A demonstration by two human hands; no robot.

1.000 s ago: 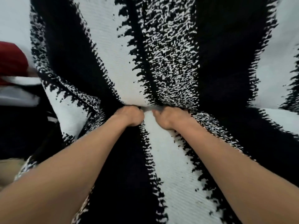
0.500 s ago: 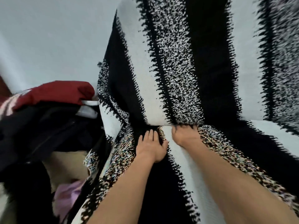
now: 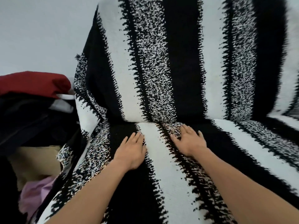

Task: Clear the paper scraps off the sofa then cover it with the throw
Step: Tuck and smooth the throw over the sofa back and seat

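Observation:
A black-and-white striped throw (image 3: 161,70) lies draped over the sofa, covering its backrest and seat; the sofa itself is hidden beneath it. My left hand (image 3: 131,151) rests flat on the seat part of the throw, fingers spread, near the crease where seat meets backrest. My right hand (image 3: 189,139) lies flat beside it, a little further in, palm down with fingers apart. Neither hand holds anything. No paper scraps are visible.
To the left of the sofa is a pile of clothes: a dark red garment (image 3: 34,83) on top, black fabric (image 3: 29,120) under it, a beige item (image 3: 35,164) and pink cloth (image 3: 35,194) lower down. A plain pale wall (image 3: 40,33) stands behind.
My hands were fists gripping the throw at the seat crease; they have opened, pulled back slightly and now lie flat on the seat. The view has drawn back and shifted left.

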